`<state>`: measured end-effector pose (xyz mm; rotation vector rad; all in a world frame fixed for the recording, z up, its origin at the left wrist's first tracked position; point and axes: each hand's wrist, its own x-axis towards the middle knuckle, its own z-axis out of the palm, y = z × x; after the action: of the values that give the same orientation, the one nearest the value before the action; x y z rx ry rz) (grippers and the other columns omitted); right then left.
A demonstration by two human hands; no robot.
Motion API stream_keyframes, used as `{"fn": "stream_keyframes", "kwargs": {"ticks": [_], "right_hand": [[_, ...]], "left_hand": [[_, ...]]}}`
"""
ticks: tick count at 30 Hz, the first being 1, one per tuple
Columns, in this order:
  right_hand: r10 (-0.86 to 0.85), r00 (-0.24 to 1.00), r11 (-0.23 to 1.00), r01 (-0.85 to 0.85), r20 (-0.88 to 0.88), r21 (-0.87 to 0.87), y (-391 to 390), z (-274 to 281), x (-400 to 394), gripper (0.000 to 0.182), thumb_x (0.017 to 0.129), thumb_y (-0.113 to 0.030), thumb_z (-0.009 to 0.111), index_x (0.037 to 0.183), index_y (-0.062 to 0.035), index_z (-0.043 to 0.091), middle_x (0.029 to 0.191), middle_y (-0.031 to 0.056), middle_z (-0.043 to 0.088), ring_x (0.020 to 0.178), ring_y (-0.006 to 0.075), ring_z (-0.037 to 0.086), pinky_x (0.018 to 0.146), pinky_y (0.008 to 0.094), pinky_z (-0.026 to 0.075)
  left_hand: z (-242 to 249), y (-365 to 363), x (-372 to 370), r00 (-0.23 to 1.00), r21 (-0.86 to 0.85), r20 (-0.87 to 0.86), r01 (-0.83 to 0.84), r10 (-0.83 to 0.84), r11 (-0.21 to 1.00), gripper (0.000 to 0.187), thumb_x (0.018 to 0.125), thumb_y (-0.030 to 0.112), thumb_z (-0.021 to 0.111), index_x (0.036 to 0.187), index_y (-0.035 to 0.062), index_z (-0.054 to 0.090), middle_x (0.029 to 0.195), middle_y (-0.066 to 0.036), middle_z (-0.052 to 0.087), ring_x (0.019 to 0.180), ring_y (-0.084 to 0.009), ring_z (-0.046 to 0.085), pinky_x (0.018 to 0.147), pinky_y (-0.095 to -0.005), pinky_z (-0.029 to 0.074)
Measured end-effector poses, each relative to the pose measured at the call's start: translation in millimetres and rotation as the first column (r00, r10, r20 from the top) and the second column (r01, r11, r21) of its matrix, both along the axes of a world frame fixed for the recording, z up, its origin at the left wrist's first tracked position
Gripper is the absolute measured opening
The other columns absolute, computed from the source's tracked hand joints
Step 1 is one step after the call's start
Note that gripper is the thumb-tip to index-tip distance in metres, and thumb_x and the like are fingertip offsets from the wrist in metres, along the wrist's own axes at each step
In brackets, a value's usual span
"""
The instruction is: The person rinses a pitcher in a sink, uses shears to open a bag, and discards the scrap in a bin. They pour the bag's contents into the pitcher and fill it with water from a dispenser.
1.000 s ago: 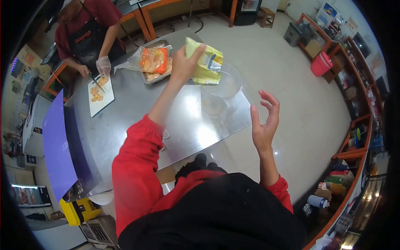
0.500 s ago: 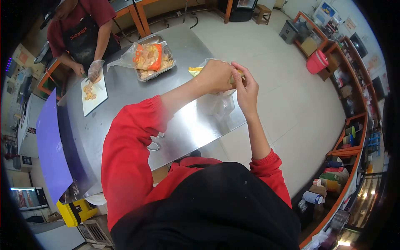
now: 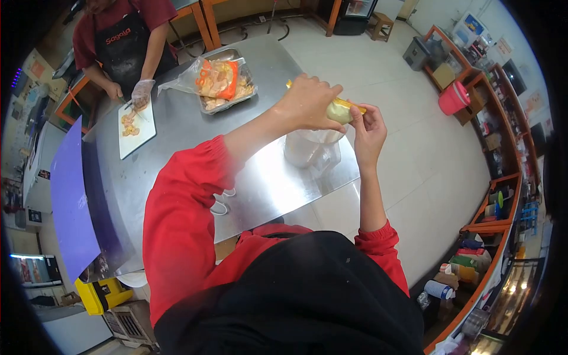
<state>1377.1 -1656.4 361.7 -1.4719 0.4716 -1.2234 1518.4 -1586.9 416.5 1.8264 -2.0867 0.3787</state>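
Observation:
A pale green pouch with yellow edging is stretched sideways between my hands, above the table's far right part. My left hand wraps over its left side from above, and part of the pouch is hidden behind the fingers. At the right end, my right hand pinches the yellow edge between thumb and fingers. Beneath the pouch a clear plastic bag stands on the steel table. The bag's contents are hard to make out.
Across the table, a co-worker's gloved hand and a knife are over meat pieces on a white cutting board. A steel tray holds raw meat and an orange-printed plastic bag. A purple panel stands at the left.
My hands have moved apart, the right one shifting right and slightly down. More of the pouch now shows between them. The view has shifted slightly.

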Motion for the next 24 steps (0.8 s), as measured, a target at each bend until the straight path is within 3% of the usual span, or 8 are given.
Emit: {"fn": "stream_keyframes", "kwargs": {"ticks": [7, 10, 13, 16, 19, 22, 24], "right_hand": [[-0.028, 0.998, 0.998, 0.024, -0.056, -0.063, -9.9, -9.5, -7.2, 0.019, 0.081, -0.011, 0.06, 0.092, 0.0016, 0.051, 0.092, 0.0135, 0.062, 0.079, 0.0118, 0.058, 0.071, 0.0222, 0.046], [-0.013, 1.0, 0.996, 0.012, -0.019, -0.088, 2.8, 10.9, -2.8, 0.021, 0.076, -0.009, 0.064, 0.091, 0.0019, 0.056, 0.086, 0.0123, 0.064, 0.075, 0.0134, 0.059, 0.069, 0.0226, 0.046], [-0.121, 0.842, 0.91, -0.117, -0.525, -0.398, -2.5, 19.7, -13.0, 0.022, 0.07, -0.008, 0.068, 0.089, -0.0008, 0.061, 0.079, 0.0113, 0.064, 0.07, 0.0153, 0.06, 0.065, 0.023, 0.046], [-0.121, 0.762, 0.941, -0.116, -0.636, -0.319, -1.9, 29.0, -8.5, 0.02, 0.067, -0.009, 0.069, 0.086, -0.0031, 0.065, 0.075, 0.0109, 0.064, 0.067, 0.0163, 0.06, 0.062, 0.0234, 0.046], [-0.109, 0.926, 0.864, -0.092, -0.362, -0.495, -9.7, 12.1, -1.0, 0.02, 0.068, -0.009, 0.068, 0.087, -0.0038, 0.065, 0.074, 0.0112, 0.064, 0.062, 0.0161, 0.06, 0.059, 0.0241, 0.045], [-0.043, 0.754, 0.915, -0.234, -0.656, -0.329, -10.8, 18.9, -9.3, 0.019, 0.069, -0.006, 0.066, 0.088, -0.0039, 0.065, 0.076, 0.0114, 0.064, 0.064, 0.0169, 0.061, 0.06, 0.0245, 0.046], [-0.078, 0.862, 0.888, -0.168, -0.501, -0.428, -10.4, 16.5, -6.8, 0.019, 0.07, -0.005, 0.065, 0.088, -0.0043, 0.065, 0.077, 0.0113, 0.065, 0.064, 0.0173, 0.061, 0.06, 0.0249, 0.047]], "left_hand": [[-3.5, 10.4, 14.5, 1.0, 0.054, 0.02, -0.009, 0.008, 0.998, 0.054, 0.061, 0.056, 0.062, 0.079, 0.0056, 0.054, 0.061, -0.01, 0.058, 0.063, -0.026, 0.06, 0.055, -0.0349, 0.046], [-7.3, 9.2, 16.1, 1.0, 0.067, 0.0, 0.002, -0.002, 0.998, 0.052, 0.062, 0.054, 0.061, 0.079, 0.0057, 0.054, 0.06, -0.01, 0.057, 0.061, -0.0269, 0.059, 0.054, -0.0349, 0.046], [-13.6, 8.1, 16.2, 0.999, 0.058, -0.035, 0.044, -0.042, 0.997, 0.048, 0.063, 0.05, 0.063, 0.08, 0.0062, 0.054, 0.06, -0.011, 0.057, 0.061, -0.0282, 0.059, 0.053, -0.0355, 0.046], [-15.3, 12.4, 22.2, 0.989, 0.031, -0.11, 0.103, -0.099, 0.994, 0.039, 0.066, 0.039, 0.066, 0.085, 0.0067, 0.055, 0.062, -0.012, 0.058, 0.06, -0.0296, 0.059, 0.053, -0.0358, 0.045], [-16.8, 22.4, 31.5, 0.955, 0.038, -0.272, 0.134, -0.119, 0.99, 0.033, 0.066, 0.026, 0.068, 0.088, 0.0058, 0.056, 0.065, -0.013, 0.059, 0.062, -0.0302, 0.059, 0.055, -0.0364, 0.045], [-14.6, 25.5, 32.6, 0.947, 0.163, -0.318, 0.095, -0.039, 0.982, 0.029, 0.067, 0.016, 0.067, 0.091, 0.0048, 0.056, 0.07, -0.014, 0.061, 0.065, -0.0302, 0.059, 0.059, -0.0365, 0.045], [-12.0, 26.3, 25.4, 0.952, 0.209, -0.306, 0.078, -0.011, 0.975, 0.027, 0.069, 0.014, 0.066, 0.092, 0.0045, 0.056, 0.072, -0.014, 0.061, 0.067, -0.03, 0.059, 0.061, -0.0362, 0.045]]}}
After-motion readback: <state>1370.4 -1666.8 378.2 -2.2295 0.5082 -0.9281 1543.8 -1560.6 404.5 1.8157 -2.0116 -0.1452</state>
